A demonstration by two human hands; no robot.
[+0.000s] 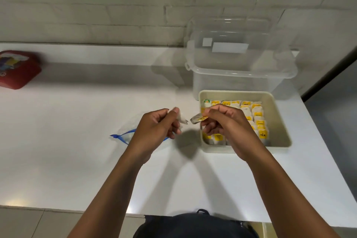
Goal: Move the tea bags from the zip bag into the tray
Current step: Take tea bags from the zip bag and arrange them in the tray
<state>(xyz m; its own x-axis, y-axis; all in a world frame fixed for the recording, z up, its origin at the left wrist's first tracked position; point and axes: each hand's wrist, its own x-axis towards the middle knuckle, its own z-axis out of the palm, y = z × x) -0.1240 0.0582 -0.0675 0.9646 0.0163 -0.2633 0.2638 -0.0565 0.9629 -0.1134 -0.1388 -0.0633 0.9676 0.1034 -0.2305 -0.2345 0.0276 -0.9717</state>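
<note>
A clear zip bag [126, 133] with a blue zip strip lies flat on the white counter, partly hidden under my left hand. My left hand [160, 127] pinches a white tea bag [180, 120] above the counter. Just to the right, my right hand [222, 121] pinches a tea bag [197, 119] with a yellow tag. The two tea bags almost touch. A cream square tray [278, 114] stands at the right, holding several rows of tea bags [255, 114] with yellow tags. My right hand hovers over the tray's left part.
A clear plastic box [241, 67] with an open lid stands behind the tray. A red pack [17, 69] lies at the far left of the counter. The counter's right edge [324, 141] runs close to the tray. A brick wall rises behind.
</note>
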